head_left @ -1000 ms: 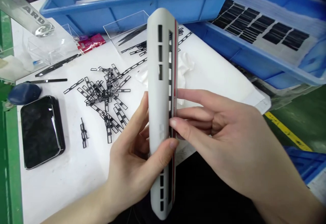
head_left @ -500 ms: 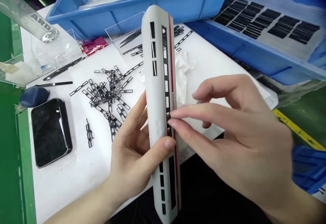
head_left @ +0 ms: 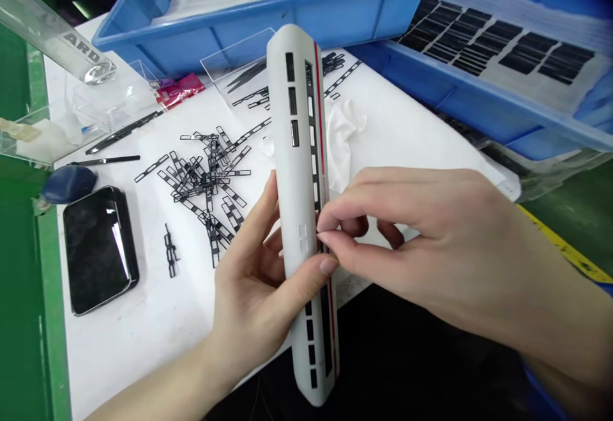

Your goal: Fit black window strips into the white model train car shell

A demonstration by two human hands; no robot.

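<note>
A white model train car shell [head_left: 290, 184] with dark windows and a red side stripe stands nearly upright in the middle of the head view. My left hand [head_left: 261, 293] is wrapped round its lower half, thumb across the front. At the window row on the right side, my right hand [head_left: 407, 229] pinches with thumb and forefinger against the shell. What lies between those fingertips, if anything, is hidden. A loose pile of thin black window-frame strips [head_left: 208, 178] lies on the table to the left. One small dark piece [head_left: 170, 252] sits apart from them.
Blue bins [head_left: 268, 18] stand at the back, the right one [head_left: 479, 108] holding rows of black strips. A black rectangular device [head_left: 98, 248], a dark blue rounded object [head_left: 69, 183], tweezers [head_left: 124, 132], a red packet [head_left: 179, 91] and crumpled white tissue [head_left: 342, 140] lie on the table.
My right hand has turned and its other fingers have curled inward, while its pinch stays at the shell's side. The shell has tilted slightly, its top now lower in view.
</note>
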